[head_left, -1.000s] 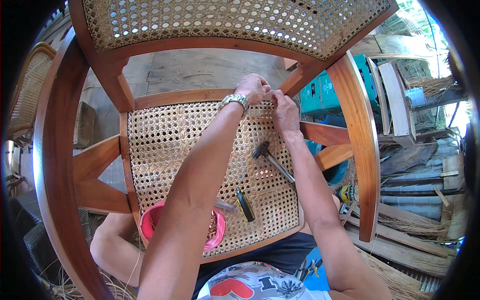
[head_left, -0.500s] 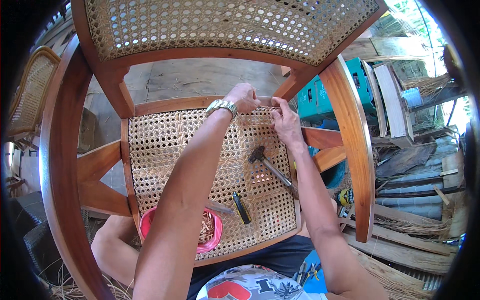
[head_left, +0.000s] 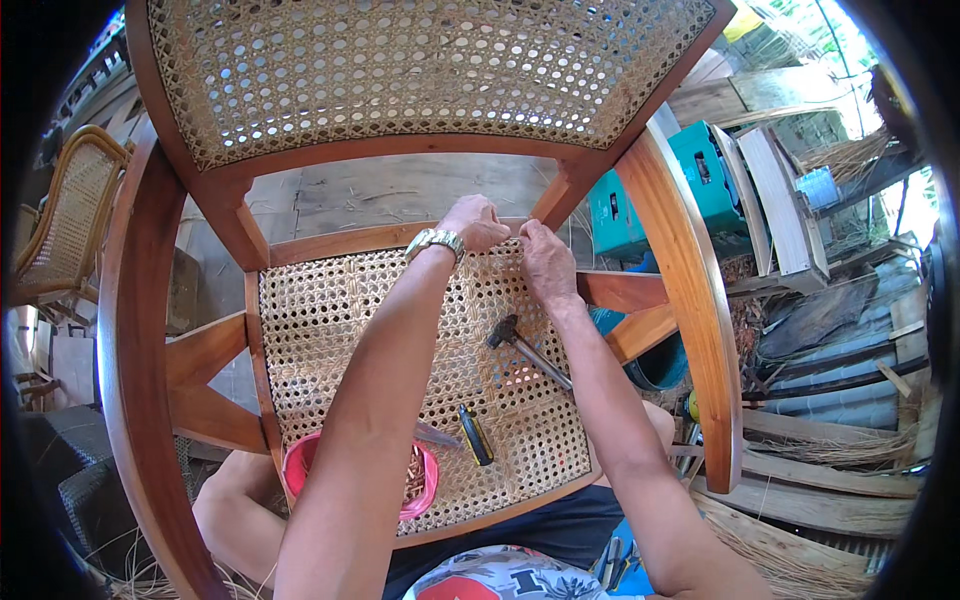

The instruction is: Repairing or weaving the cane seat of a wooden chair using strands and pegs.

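Note:
Both hands are at the far right part of a woven cane chair seat [head_left: 320, 330], by the back rail of its wooden frame. My left hand [head_left: 478, 222], with a metal-banded watch at the wrist, is closed in a pinch. Close beside it, my right hand [head_left: 548, 262] also has its fingers pinched at the seat's edge. Whatever is between the fingers is too small to make out. A hammer [head_left: 508, 332] lies on the cane beside my right forearm. Nearer me are a black-and-yellow handled tool [head_left: 476, 436] and a pink bowl [head_left: 430, 492] of small wooden pegs, partly covered by my left forearm.
Curved wooden armrests [head_left: 680, 300] flank the seat, and the cane backrest [head_left: 400, 80] rises beyond it. Green crates [head_left: 700, 170] and loose planks stand to the right. Another cane chair [head_left: 75, 220] is at the left. Pliers [head_left: 622, 560] lie near my lap.
The view has shifted slightly, with the chair appearing lower. My right hand has drawn closer to my left, and both remain pinched at the seat's far edge.

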The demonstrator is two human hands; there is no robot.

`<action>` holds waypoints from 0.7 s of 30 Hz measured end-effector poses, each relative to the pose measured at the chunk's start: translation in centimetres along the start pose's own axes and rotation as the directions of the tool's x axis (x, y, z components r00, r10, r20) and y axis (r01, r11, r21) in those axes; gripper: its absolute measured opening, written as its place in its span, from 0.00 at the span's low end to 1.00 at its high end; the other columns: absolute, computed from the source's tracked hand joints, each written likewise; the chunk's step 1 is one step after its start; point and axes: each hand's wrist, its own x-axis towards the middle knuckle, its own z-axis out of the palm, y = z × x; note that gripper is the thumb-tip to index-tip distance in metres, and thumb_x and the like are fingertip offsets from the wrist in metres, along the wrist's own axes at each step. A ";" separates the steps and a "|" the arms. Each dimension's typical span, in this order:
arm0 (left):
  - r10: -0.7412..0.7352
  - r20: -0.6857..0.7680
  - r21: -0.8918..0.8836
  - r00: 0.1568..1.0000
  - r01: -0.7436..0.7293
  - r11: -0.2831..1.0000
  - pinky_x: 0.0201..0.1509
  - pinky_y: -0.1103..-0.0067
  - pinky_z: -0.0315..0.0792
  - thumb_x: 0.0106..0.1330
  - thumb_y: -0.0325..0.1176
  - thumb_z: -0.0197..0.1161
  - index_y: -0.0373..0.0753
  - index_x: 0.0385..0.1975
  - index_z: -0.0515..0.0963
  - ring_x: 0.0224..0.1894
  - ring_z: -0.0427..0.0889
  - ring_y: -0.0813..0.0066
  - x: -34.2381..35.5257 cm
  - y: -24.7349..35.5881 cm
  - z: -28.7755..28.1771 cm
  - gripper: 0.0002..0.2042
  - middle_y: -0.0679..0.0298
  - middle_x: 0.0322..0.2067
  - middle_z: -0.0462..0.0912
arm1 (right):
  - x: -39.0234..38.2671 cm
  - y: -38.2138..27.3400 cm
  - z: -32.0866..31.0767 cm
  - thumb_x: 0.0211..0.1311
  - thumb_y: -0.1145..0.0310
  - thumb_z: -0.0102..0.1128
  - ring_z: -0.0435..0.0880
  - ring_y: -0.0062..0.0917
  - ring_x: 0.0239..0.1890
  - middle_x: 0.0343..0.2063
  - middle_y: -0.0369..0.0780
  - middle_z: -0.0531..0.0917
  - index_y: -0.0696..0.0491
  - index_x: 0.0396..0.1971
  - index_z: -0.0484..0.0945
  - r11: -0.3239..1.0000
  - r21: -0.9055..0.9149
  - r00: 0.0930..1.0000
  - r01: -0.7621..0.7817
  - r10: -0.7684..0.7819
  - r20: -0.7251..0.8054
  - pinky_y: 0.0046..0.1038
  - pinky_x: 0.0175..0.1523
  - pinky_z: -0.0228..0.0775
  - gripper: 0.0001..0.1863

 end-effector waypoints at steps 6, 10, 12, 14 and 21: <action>0.031 0.014 0.086 0.999 -0.032 0.996 0.38 0.69 0.77 0.51 0.40 0.67 0.34 0.22 0.82 0.31 0.85 0.56 0.4 -0.2 0.1 0.13 0.50 0.25 0.85 | 0.2 0.1 0.7 0.72 0.65 0.48 0.86 0.47 0.37 0.37 0.46 0.83 0.49 0.40 0.71 0.996 -0.074 0.995 -0.058 0.064 0.079 0.49 0.39 0.78 0.06; 0.081 -0.027 0.088 0.996 -0.078 0.993 0.39 0.68 0.78 0.51 0.41 0.66 0.35 0.22 0.83 0.32 0.85 0.54 0.3 -0.3 0.3 0.13 0.48 0.26 0.85 | 0.3 -0.5 0.8 0.71 0.68 0.45 0.87 0.47 0.37 0.40 0.46 0.83 0.50 0.42 0.72 0.990 -0.118 0.992 -0.078 0.089 0.086 0.48 0.39 0.79 0.07; 0.116 -0.045 0.093 0.992 -0.112 0.989 0.40 0.67 0.80 0.51 0.40 0.64 0.36 0.21 0.85 0.32 0.86 0.51 0.2 -0.3 0.1 0.12 0.45 0.27 0.85 | 0.4 -0.8 0.9 0.71 0.69 0.45 0.87 0.47 0.37 0.41 0.46 0.83 0.50 0.43 0.72 0.989 -0.119 0.993 -0.084 0.093 0.072 0.48 0.40 0.80 0.07; 0.098 -0.025 0.059 0.995 -0.097 0.994 0.40 0.68 0.80 0.51 0.41 0.67 0.37 0.23 0.86 0.32 0.86 0.53 0.0 -0.3 0.0 0.12 0.48 0.28 0.86 | 0.2 -1.0 0.9 0.71 0.69 0.44 0.87 0.47 0.37 0.41 0.47 0.83 0.51 0.45 0.73 0.979 -0.170 0.990 -0.109 0.123 0.074 0.48 0.40 0.80 0.09; 0.111 -0.013 0.038 0.994 -0.110 0.993 0.41 0.70 0.80 0.50 0.42 0.68 0.38 0.27 0.86 0.32 0.87 0.58 -0.7 -0.1 -0.5 0.14 0.51 0.28 0.87 | -0.1 -1.9 -1.7 0.71 0.65 0.49 0.86 0.50 0.42 0.41 0.50 0.82 0.53 0.50 0.72 0.995 -0.016 0.988 -0.099 0.100 0.114 0.46 0.45 0.79 0.12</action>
